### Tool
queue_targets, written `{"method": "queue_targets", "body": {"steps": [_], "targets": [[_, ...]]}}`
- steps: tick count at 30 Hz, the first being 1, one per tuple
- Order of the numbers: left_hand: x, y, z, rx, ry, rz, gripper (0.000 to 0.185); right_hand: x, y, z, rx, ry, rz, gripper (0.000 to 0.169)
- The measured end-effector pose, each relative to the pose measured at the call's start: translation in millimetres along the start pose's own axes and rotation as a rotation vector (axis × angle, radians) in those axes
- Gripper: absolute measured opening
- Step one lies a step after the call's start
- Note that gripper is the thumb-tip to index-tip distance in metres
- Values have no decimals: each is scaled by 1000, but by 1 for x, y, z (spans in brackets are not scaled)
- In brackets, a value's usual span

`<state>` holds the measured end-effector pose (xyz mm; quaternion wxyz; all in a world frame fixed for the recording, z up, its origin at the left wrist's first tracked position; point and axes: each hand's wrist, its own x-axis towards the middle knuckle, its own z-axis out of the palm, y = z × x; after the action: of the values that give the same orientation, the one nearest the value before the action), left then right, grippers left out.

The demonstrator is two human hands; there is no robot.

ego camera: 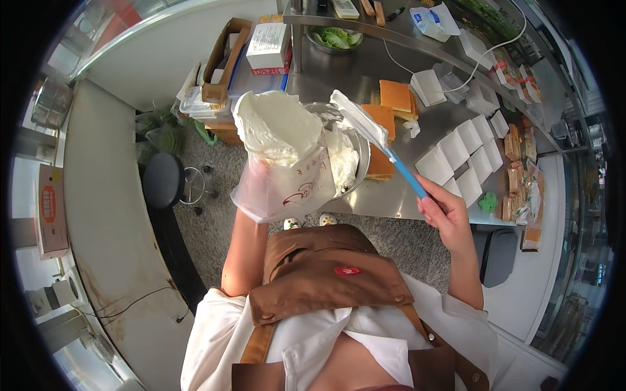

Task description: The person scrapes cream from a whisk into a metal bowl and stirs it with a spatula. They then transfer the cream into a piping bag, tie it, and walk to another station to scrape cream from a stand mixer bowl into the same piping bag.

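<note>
My left hand (259, 171) shows dimly through the folded-down film of a clear plastic bag (303, 188), which it holds up from inside the fold. White cream (279, 127) fills the bag's wide mouth. In my right hand (444, 210) is the blue handle of a spatula (408, 172), its blade coated in white cream and raised over the bowl's right side. The metal mixing bowl (364, 161), partly hidden behind the bag, has more cream (344, 161) inside. Right of the bowl lie sheets of sponge cake (381, 119), with a smaller stack of cake (396, 96) behind.
White paper boxes (452, 149) stand in rows at the right of the steel table (391, 198), near wrapped sandwiches (513, 176). A steel shelf (391, 34) crosses above a bowl of lettuce (336, 38). A round black stool (164, 181) stands at left.
</note>
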<state>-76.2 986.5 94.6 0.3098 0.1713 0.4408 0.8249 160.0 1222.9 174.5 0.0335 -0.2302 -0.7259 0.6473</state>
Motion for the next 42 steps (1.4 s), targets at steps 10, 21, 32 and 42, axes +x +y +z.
{"method": "queue_targets", "body": {"steps": [10, 21, 32, 42], "targets": [[20, 32, 21, 651, -186, 134, 103, 26, -67, -13, -773, -214, -300, 50], [3, -7, 3, 15, 36, 11, 93, 80, -180, -15, -1356, -516, -677, 34], [5, 12, -14, 67, -16, 139, 79, 68, -23, -27, 57, -389, 299, 38], [8, 27, 2, 361, -74, 118, 100, 38, -19, 10, -533, -224, -380, 42]]}}
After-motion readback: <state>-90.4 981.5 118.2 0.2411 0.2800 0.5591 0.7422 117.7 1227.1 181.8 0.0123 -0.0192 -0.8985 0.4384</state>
